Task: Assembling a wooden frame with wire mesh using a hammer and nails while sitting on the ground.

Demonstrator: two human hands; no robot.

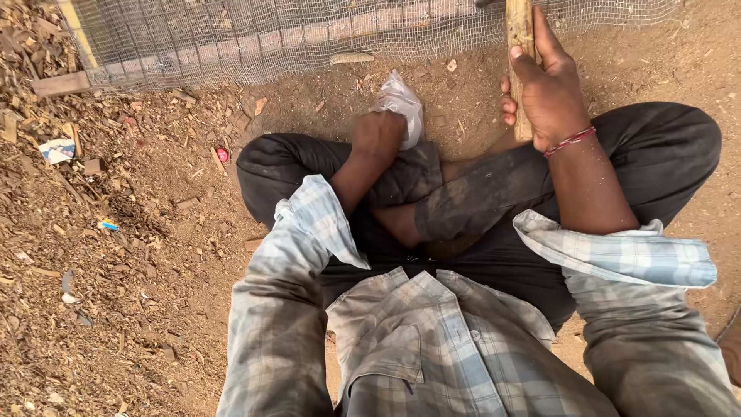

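Dirt ground [309, 116] strewn with wood chips, wire mesh [270, 31] beyond, our left hand [378, 133] clenched on a plastic bag [401, 100], our right hand [549, 93] curled round a stick [519, 31]

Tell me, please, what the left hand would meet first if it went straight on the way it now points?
The left hand points away from the body and already clutches a clear plastic bag. Beyond the bag lies bare dirt ground, then probably the wire mesh, though depth is unclear.

Faded plaid shirt, sleeves rolled to elbows, dusty black trousers, red thread bracelet [570, 141] on right wrist
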